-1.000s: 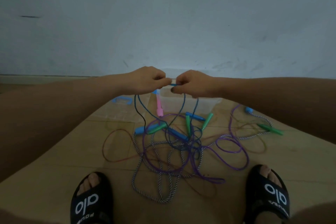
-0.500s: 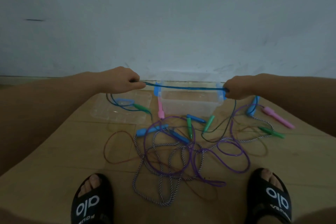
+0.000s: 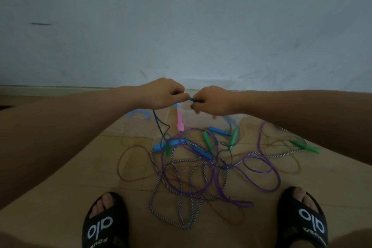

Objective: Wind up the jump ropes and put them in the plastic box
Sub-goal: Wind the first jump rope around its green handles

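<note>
I see a dim picture with a bluish cast. The wall [image 3: 181,16] is brightest low in the middle, behind my hands. Edges bend from the wide lens. Fine detail is soft and grainy, without glare.

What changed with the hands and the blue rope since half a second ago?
Both hands came back together: left hand moved right, right hand moved left, folding the stretched blue rope into a pinch between them. Each hand keeps its grip. The rope tangle on the floor and the plastic box look unmoved.
</note>
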Available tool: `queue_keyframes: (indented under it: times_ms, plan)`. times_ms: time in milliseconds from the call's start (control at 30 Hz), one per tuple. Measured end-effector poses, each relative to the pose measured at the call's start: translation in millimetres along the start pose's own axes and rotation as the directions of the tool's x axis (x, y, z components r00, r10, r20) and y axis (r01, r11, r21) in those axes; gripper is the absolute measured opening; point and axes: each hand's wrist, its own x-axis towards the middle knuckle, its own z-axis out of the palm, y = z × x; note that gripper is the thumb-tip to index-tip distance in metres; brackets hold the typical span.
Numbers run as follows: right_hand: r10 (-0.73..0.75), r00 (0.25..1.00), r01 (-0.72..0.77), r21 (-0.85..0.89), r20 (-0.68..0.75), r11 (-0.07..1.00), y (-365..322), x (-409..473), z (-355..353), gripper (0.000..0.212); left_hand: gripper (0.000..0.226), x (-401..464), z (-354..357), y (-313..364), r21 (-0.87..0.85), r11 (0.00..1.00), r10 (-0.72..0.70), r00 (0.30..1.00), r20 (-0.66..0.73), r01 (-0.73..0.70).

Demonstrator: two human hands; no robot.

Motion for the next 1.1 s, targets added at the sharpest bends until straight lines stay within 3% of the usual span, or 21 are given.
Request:
queue_keyframes:
  times_ms: [67,133,267,433,533,667,833,967,1033,1100]
  plan:
    - [-0.013,0.999,0.02,-0.249,0.032,0.968,12.9,-6.9,1.6,0.038,0.046,-7.8,-0.8,-11.7,-0.015,1.0,-0.02,1.0,0.016,0.02]
    - [0.01,0.998,0.013,-0.377,0.059,0.926,28.2,-13.9,1.6,0.046,0.046,-15.6,-2.8,-22.7,-0.013,0.998,-0.054,0.998,0.041,0.054]
    - [0.054,0.996,-0.019,-0.403,0.075,0.915,50.0,-18.6,-0.8,0.043,0.042,-19.3,-7.0,-30.5,-0.019,0.994,-0.11,0.991,0.075,0.112]
    - [0.054,0.998,-0.056,-0.26,-0.015,0.964,54.4,-14.1,-5.7,0.027,0.04,-14.5,-10.1,-24.9,-0.263,0.953,-0.127,0.987,0.095,0.148]
    - [0.105,0.994,-0.103,0.054,-0.037,0.993,52.0,-12.0,-7.6,0.017,0.037,-14.5,-10.1,-24.2,-0.356,0.918,-0.139,0.982,0.125,0.175]
    - [0.148,0.989,-0.123,0.481,-0.013,0.868,38.2,-10.7,-10.4,0.014,0.027,-17.6,-10.3,-22.7,-0.346,0.914,-0.167,0.975,0.149,0.21]
    - [0.118,0.993,-0.101,0.518,0.001,0.849,24.8,-9.9,-9.4,0.018,0.018,-14.3,-7.2,-14.2,-0.468,0.851,-0.205,0.971,0.125,0.24]
    - [0.164,0.986,-0.141,0.64,0.024,0.755,20.1,-9.7,-9.7,0.016,0.018,-11.6,-7.3,-13.0,-0.549,0.775,-0.29,0.948,0.134,0.314]
    - [0.168,0.985,-0.143,0.687,0.031,0.713,19.5,-9.4,-12.0,0.014,0.018,-14.0,-8.7,-18.4,-0.386,0.878,-0.267,0.959,0.094,0.282]
    - [0.17,0.985,-0.145,0.712,0.036,0.687,19.2,-9.8,-13.6,0.01,0.022,-17.1,-9.5,-27.3,0.022,0.98,-0.197,0.979,0.05,0.197]
